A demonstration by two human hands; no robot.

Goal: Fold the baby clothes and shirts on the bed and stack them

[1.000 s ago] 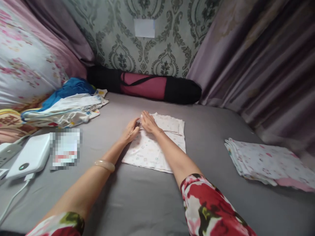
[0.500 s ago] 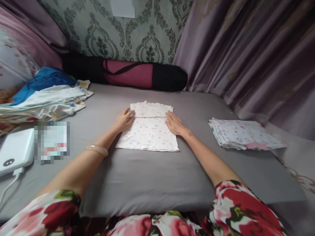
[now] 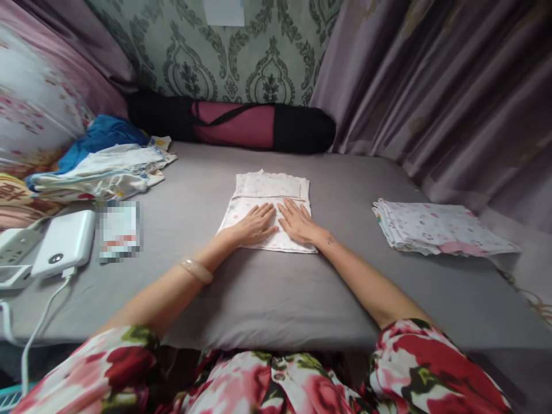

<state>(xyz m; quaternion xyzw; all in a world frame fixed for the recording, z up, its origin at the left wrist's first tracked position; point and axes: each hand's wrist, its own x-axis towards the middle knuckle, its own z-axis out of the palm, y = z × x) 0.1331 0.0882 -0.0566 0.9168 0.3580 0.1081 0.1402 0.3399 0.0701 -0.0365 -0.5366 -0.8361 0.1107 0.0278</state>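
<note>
A small white garment (image 3: 269,187) with a faint print lies folded in the middle of the grey-covered surface (image 3: 276,293), its far part turned over into a band. My left hand (image 3: 257,223) rests flat on its near part, fingers stretched out toward the right. Close beside it, my right hand (image 3: 297,221) also lies flat on the cloth, fingers spread and pointing away to the left. Neither hand grips anything. The cloth under both palms is hidden.
At right lies a folded stack of printed cloth (image 3: 444,227). Loose clothes (image 3: 107,167) are heaped at left, near a white power bank (image 3: 64,241) with a cable, a power strip (image 3: 17,247) and a blurred packet (image 3: 119,231). A black and maroon long bag (image 3: 235,123) lies along the wall.
Both hands have come from the garment's side edges onto its near part, the left hand moving right and nearer. The far band now looks flatter. The view has shifted slightly.
</note>
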